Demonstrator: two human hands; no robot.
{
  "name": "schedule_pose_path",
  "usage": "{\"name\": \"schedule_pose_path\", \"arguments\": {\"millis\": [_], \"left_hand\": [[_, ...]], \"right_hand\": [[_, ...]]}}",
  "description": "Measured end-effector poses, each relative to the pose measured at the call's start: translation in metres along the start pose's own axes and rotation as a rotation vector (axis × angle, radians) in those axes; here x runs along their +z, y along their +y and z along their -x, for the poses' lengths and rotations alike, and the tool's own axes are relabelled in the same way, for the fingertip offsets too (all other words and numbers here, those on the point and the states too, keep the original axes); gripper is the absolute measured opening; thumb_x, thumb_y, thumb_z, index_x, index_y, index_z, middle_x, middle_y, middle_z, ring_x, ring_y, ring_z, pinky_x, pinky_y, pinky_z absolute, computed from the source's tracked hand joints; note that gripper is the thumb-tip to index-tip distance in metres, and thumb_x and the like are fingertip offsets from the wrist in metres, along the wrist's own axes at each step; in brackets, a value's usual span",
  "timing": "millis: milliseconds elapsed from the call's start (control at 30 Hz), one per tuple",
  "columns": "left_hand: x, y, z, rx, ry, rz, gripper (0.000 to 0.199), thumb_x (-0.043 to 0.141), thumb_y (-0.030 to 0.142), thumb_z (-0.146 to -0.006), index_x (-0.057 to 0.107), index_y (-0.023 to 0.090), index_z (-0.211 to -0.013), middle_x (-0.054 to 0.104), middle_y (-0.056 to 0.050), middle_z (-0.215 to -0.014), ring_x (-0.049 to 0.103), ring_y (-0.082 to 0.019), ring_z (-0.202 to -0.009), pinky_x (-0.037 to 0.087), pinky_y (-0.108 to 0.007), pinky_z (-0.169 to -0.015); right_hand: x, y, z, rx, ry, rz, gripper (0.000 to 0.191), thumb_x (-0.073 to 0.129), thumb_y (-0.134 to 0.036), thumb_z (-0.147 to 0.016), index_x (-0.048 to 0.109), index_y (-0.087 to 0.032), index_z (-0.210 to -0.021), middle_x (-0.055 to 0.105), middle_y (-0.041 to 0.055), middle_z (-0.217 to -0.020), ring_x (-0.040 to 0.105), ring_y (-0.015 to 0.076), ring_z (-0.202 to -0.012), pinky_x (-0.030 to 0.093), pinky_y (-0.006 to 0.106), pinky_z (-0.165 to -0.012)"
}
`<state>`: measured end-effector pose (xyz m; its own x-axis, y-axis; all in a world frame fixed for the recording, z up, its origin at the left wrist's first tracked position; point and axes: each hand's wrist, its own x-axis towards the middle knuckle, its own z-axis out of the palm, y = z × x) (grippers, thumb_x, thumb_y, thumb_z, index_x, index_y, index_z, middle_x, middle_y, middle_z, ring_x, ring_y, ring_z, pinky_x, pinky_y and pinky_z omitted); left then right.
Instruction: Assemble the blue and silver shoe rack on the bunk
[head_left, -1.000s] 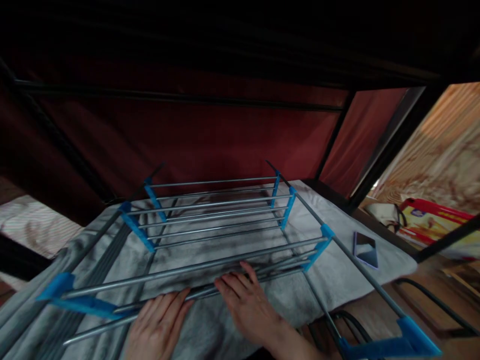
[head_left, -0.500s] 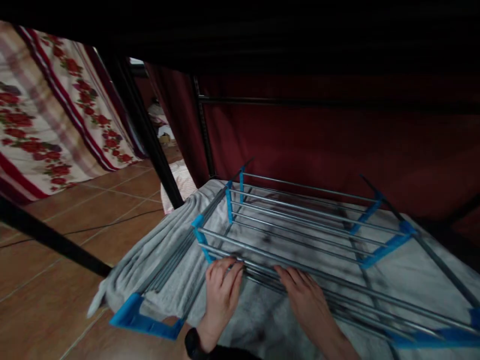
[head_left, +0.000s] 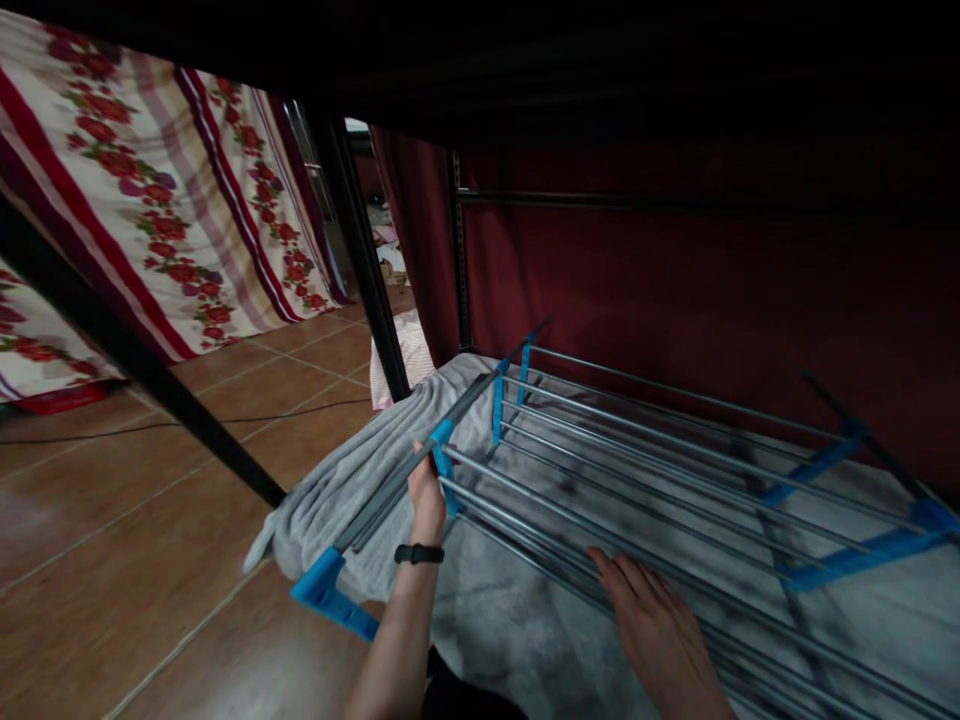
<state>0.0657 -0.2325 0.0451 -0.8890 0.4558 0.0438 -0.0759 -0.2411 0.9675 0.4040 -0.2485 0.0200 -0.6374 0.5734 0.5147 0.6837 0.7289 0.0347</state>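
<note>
A clothes drying rack [head_left: 577,478] of grey metal rods with blue plastic joints lies on a grey blanket [head_left: 517,640]. My left hand [head_left: 426,492], with a black band on the wrist, is closed on the rack's left side rods beside a blue joint [head_left: 444,455]. Its fingers are partly hidden behind the rods. Over the near lengthwise rods rests my right hand [head_left: 651,610], fingers stretched out and its thumb out of sight. A blue corner piece [head_left: 330,595] ends the side rods at the near left.
Black metal posts [head_left: 367,270] and a slanting black bar [head_left: 150,350] frame the left side. A dark surface hangs low overhead. Behind the rack is a dark red cloth [head_left: 637,280]. A flowered curtain [head_left: 172,200] hangs beyond the tiled floor [head_left: 150,560], where a cable runs.
My left hand has moved from the near lengthwise rods to the left side rods by the blue joint. The side rods tilt up more. The view has turned left.
</note>
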Motion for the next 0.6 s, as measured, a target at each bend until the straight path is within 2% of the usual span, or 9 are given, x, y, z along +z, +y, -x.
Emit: {"name": "schedule_pose_path", "arguments": {"millis": [133, 200, 267, 400, 500, 600], "left_hand": [[0.001, -0.001, -0.007, -0.116, -0.25, 0.043, 0.055, 0.053, 0.067, -0.083, 0.059, 0.02, -0.055, 0.056, -0.002, -0.047, 0.058, -0.017, -0.051, 0.043, -0.027, -0.05], [0.0, -0.002, -0.007, -0.14, -0.298, 0.041, 0.053, 0.058, 0.065, -0.081, 0.055, 0.021, -0.052, 0.052, -0.001, -0.043, 0.055, -0.016, -0.047, 0.04, -0.026, -0.047], [0.002, -0.003, -0.006, -0.154, -0.259, 0.045, 0.054, 0.06, 0.066, -0.08, 0.052, 0.022, -0.05, 0.049, 0.0, -0.041, 0.051, -0.015, -0.044, 0.038, -0.026, -0.044], [0.008, -0.006, -0.003, -0.142, -0.151, 0.109, 0.061, 0.049, 0.073, -0.084, 0.049, 0.023, -0.051, 0.045, 0.002, -0.04, 0.042, -0.011, -0.039, 0.033, -0.025, -0.042], [0.01, -0.012, -0.003, -0.096, -0.136, 0.112, 0.064, 0.045, 0.075, -0.086, 0.05, 0.022, -0.052, 0.045, 0.002, -0.04, 0.039, -0.01, -0.038, 0.033, -0.025, -0.043], [0.009, -0.016, -0.006, -0.081, -0.141, 0.076, 0.065, 0.045, 0.075, -0.087, 0.051, 0.021, -0.051, 0.045, 0.002, -0.04, 0.039, -0.01, -0.039, 0.033, -0.024, -0.044]], "right_hand": [[0.004, 0.006, 0.002, -0.031, 0.016, -0.009, 0.047, 0.043, -0.005, -0.094, 0.057, -0.023, -0.135, 0.074, 0.0048, -0.109, 0.069, 0.0181, -0.091, 0.05, 0.032, -0.081], [0.005, 0.009, 0.003, -0.041, 0.027, -0.011, 0.046, 0.043, -0.007, -0.094, 0.057, -0.023, -0.135, 0.075, 0.005, -0.108, 0.069, 0.0185, -0.09, 0.05, 0.032, -0.08], [0.005, 0.012, 0.004, -0.053, 0.043, -0.014, 0.045, 0.042, -0.008, -0.096, 0.057, -0.023, -0.135, 0.075, 0.0049, -0.107, 0.069, 0.0183, -0.089, 0.05, 0.032, -0.08], [0.0, 0.005, -0.003, -0.071, 0.071, -0.029, 0.036, 0.041, -0.018, -0.102, 0.057, -0.021, -0.134, 0.075, 0.007, -0.11, 0.07, 0.0194, -0.093, 0.05, 0.033, -0.083], [-0.004, -0.024, -0.025, -0.057, 0.05, -0.069, 0.037, 0.04, -0.028, -0.105, 0.056, -0.021, -0.138, 0.071, 0.0098, -0.123, 0.068, 0.0221, -0.108, 0.051, 0.035, -0.09], [-0.002, -0.066, -0.067, -0.047, -0.051, -0.181, 0.04, 0.038, -0.022, -0.104, 0.054, -0.019, -0.141, 0.065, 0.0107, -0.136, 0.061, 0.0223, -0.123, 0.048, 0.037, -0.103]]}}
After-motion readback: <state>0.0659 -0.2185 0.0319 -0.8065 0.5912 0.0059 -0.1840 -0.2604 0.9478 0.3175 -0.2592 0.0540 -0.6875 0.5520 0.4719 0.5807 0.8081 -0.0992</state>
